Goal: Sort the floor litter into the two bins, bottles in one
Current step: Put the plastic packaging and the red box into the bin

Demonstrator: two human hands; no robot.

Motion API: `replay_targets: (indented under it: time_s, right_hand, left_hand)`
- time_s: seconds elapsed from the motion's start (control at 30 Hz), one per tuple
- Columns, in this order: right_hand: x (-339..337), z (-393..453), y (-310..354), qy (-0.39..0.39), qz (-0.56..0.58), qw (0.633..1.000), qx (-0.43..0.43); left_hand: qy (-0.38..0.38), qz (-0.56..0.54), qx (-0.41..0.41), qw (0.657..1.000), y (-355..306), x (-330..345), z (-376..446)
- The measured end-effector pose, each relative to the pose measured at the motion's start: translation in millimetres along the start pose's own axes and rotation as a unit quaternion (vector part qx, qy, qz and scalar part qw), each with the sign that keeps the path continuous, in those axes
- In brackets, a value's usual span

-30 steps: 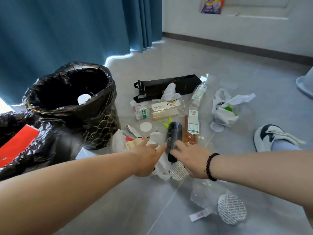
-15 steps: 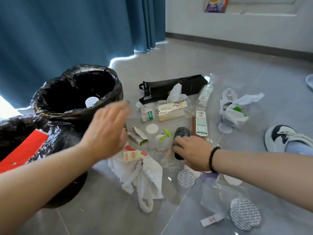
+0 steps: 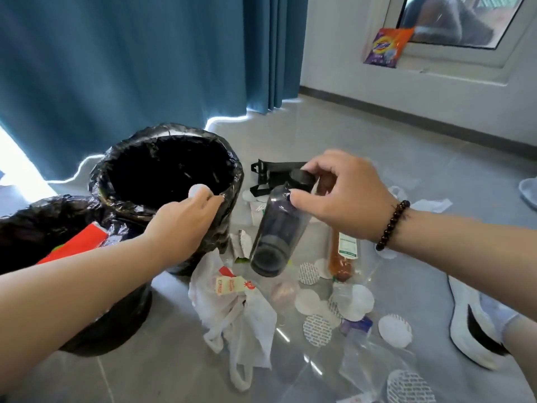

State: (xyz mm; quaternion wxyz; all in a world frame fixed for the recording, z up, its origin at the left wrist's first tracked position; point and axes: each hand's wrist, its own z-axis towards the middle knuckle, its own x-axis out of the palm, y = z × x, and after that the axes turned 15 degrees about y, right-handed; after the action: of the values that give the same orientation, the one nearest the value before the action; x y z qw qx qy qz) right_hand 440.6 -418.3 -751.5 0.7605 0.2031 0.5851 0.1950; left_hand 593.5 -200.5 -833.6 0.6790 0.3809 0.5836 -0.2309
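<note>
Right hand [image 3: 337, 196] pinching a dark translucent plastic bottle [image 3: 276, 228] by its neck, left hand [image 3: 186, 225] gripping the crinkly black-lined bin [image 3: 162, 158] rim

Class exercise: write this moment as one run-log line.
right hand: holds dark bottle by neck, above floor | left hand: on black-lined bin rim | pending: bottle into bin

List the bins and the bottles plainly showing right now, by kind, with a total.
Bins: 2, the round bin and the left bin.
Bottles: 2, the dark bottle in the right hand and the brown bottle on the floor; that hand may hide others.
Total: 4.
</note>
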Motion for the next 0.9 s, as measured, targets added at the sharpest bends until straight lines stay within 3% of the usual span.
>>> replay_targets:
  time_s: [0.2, 0.33, 0.43, 0.57, 0.73, 0.83, 0.9]
  right_hand:
    - [-23, 28, 21, -0.144, 0.032, 0.984, -0.097]
    - [-20, 36, 18, -0.175, 0.062, 0.975, -0.123]
    - [-3, 42, 9, -0.12, 0.034, 0.985, -0.122]
    - [46, 49, -20, 0.012, -0.052, 0.991, -0.123]
    - [90, 55, -60, 0.225, -0.226, 0.947, -0.039]
    - [94, 57, -68, 0.212, -0.193, 0.957, -0.054]
    - [87, 55, -68, 0.152, -0.132, 0.974, -0.101]
  left_hand:
    - [-0.03, 0.044, 0.169, 0.984, -33, 10, -34]
    - [-0.061, 0.054, 0.244, 0.966, -45, 22, -50]
    - [-0.057, 0.071, 0.296, 0.951, -51, 33, -60]
    - [-0.062, 0.088, 0.331, 0.937, -55, 36, -67]
    - [-0.086, 0.11, 0.306, 0.942, -44, 27, -54]
    - [-0.1, 0.091, 0.273, 0.952, -35, 23, -46]
    - [-0.101, 0.098, 0.259, 0.956, -32, 21, -43]
